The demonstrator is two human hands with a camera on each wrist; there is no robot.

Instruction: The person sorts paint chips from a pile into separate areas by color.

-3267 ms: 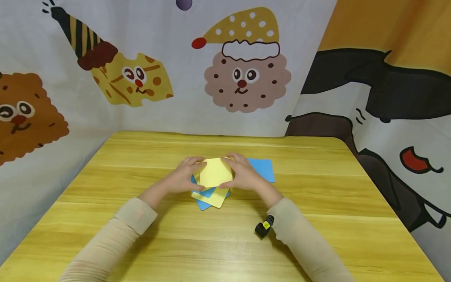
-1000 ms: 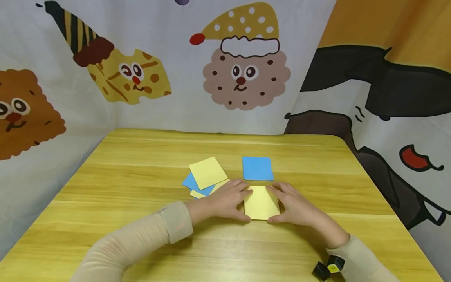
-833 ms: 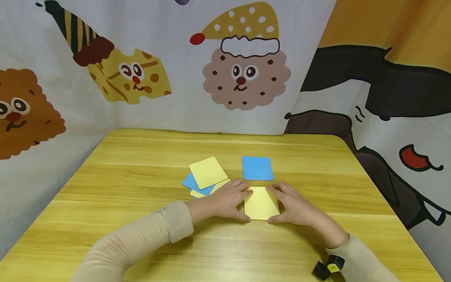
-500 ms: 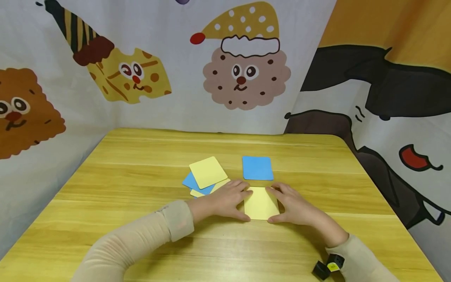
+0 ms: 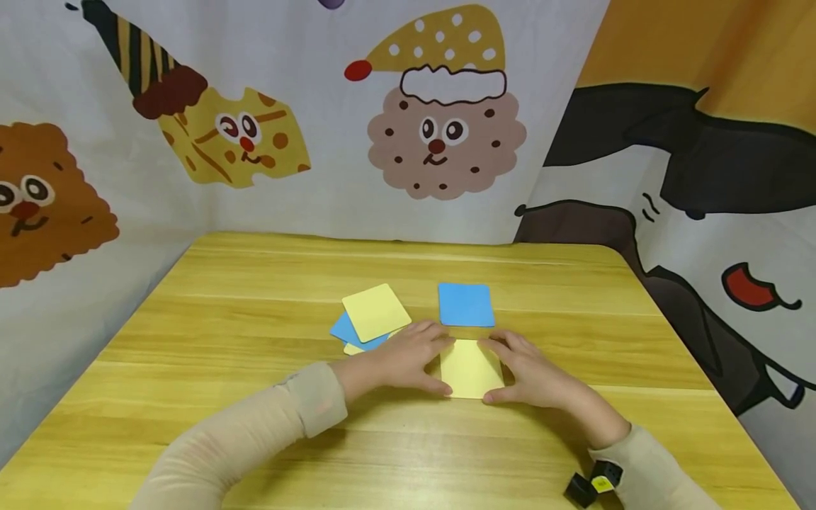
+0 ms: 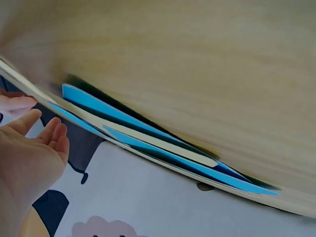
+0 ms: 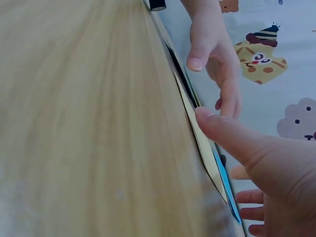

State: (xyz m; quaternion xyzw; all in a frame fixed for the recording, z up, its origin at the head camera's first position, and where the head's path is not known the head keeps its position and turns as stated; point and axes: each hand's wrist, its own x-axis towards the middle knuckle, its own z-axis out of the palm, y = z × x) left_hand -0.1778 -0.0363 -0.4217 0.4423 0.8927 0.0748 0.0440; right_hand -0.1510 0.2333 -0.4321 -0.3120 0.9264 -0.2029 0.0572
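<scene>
In the head view a square yellow card with rounded corners lies on the wooden table, between the two hands. My left hand holds its left side, thumb at the near corner and fingers at the far one. On the right side my right hand holds it likewise. Directly behind it lies a single blue card. To the left is a loose pile, with a yellow card on top and a blue card showing below; my left hand partly hides the pile. Both wrist views show the cards almost edge-on.
The table has a wood-grain top. A printed cartoon curtain hangs behind it and along its sides. A small black device with a yellow patch sits at the right sleeve cuff.
Since the oldest frame, both hands have brought a yellow card from the pile down to the right, below the lone blue card. In the last half second, card and hands have shifted very slightly left.
</scene>
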